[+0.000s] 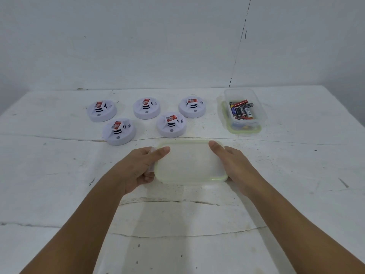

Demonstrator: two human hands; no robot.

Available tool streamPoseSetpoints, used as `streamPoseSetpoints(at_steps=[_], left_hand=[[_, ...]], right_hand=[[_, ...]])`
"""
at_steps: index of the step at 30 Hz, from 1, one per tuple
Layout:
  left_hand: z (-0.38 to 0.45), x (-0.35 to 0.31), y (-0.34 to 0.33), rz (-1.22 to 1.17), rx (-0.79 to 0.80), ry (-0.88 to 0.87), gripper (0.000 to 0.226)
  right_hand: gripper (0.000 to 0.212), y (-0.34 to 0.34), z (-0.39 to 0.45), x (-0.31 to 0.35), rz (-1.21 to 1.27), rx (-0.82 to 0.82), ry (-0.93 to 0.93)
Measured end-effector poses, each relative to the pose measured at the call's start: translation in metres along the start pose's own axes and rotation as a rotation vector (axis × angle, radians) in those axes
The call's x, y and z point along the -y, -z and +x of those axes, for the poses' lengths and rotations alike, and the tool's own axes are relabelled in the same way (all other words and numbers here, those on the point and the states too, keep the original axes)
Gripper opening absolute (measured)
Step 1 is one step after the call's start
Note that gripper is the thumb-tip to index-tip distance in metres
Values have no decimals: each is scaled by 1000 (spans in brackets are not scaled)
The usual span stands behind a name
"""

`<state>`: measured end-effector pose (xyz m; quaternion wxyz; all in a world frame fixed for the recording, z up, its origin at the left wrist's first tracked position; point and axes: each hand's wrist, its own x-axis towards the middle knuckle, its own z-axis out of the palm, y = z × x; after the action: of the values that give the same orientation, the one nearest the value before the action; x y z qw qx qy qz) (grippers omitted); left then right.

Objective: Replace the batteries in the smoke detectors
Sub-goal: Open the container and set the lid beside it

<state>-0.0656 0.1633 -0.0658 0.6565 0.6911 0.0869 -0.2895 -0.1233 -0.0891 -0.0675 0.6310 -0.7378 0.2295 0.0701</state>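
Several white round smoke detectors (146,108) with red labels sit on the white table (59,175) at the back left. A clear plastic container (244,111) at the back right holds several batteries (242,110). In front of me lies a translucent lid with a green rim (189,162). My left hand (138,167) grips its left end, thumb on top. My right hand (235,165) grips its right end, thumb on top too.
A white wall (158,46) rises right behind the table. Cracks run across the tabletop. Bare table surface lies near me, below the lid, and at the far right beyond the container.
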Motion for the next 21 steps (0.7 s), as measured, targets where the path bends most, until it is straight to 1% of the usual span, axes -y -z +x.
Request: streamPoseSetpoints(at_steps=[4, 9, 10, 12, 13, 14, 16, 18, 21], left_hand=[[0, 3, -1, -8, -14, -2, 42], [-4, -1, -3, 14, -22, -8, 41], [-4, -1, -4, 12, -24, -9, 41], [-4, 0, -4, 12, -31, -10, 41], [-4, 0, -4, 8, -36, -10, 41], [-5, 0, -5, 2, -39, -9, 40], [-7, 0, -7, -12, -43, -8, 38], [-7, 1, -7, -19, -49, -9, 37], [-8, 1, -6, -39, -72, -25, 47]], right_hand=[[69, -1, 4, -2, -7, -22, -12], [72, -2, 6, -1, 51, -14, -39], [71, -1, 6, 0, 58, -10, -45], [61, -1, 8, 0, 62, -8, -48], [59, -1, 7, 0, 67, -11, -47], [59, -3, 7, 1, 77, -26, -37], [56, -3, 6, 0, 68, -108, 41], [57, -3, 4, -1, 25, -168, 103], [60, 0, 7, -2, -13, -138, 90]])
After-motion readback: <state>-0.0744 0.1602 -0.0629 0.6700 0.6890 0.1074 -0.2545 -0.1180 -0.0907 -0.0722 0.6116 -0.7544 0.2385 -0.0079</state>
